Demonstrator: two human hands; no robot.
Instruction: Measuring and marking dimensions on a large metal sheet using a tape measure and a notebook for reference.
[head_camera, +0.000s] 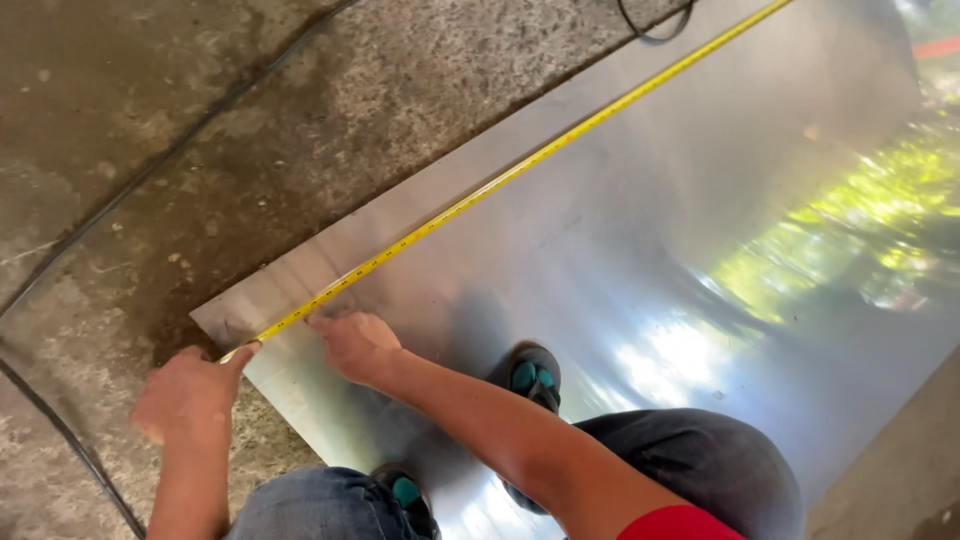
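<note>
Tape (500, 180) lies stretched along the sheet (620, 260) edge (measuring, I judge); left hand (190, 395) pinches its end at the corner, right hand (352, 345) presses fingertips beside it, holding nothing. Marking needs steady tension.

Yellow tape measure stretched over a metal sheet

The yellow tape measure (480, 195) is laid flat and taut diagonally along the left edge of the shiny, reflective metal sheet (640, 250), which is spread flat on the concrete floor.
</note>
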